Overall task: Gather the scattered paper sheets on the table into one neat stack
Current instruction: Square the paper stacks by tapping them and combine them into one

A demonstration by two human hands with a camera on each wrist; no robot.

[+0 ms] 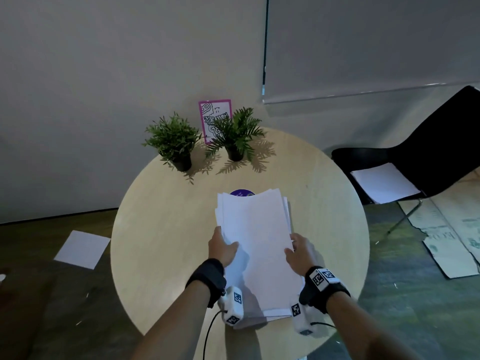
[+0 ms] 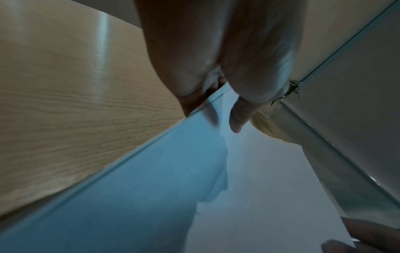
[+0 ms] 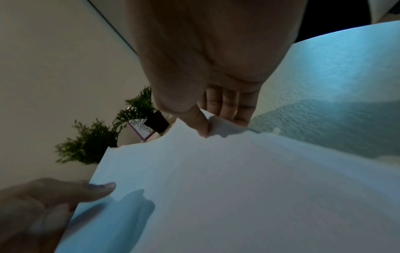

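Loose stack of white paper sheets (image 1: 257, 245) held between both hands over the near-centre of the round light-wood worktop (image 1: 161, 229). Sheets plain and unprinted, edges not flush: far ends fan out, near ends step past each other toward the near edge.

Left hand (image 1: 223, 246) grips the stack's left long edge: thumb on top, fingers (image 2: 194, 101) curled under the edge. Right hand (image 1: 298, 249) grips the right long edge the same way: thumb on top, fingers (image 3: 227, 104) tucked beneath the sheets. Both sets of fingers closed on paper. Whether the stack's near end touches the worktop, can't tell.

Purple round disc (image 1: 241, 192) just past the stack's far end, mostly covered by it. At the far edge, two small green potted plants (image 1: 174, 141), pink-framed drawing card (image 1: 214, 118) standing behind them.

Off the worktop: one white sheet on the floor (image 1: 81, 249) to the left, more white sheets on the black chair (image 1: 384, 183) to the right.
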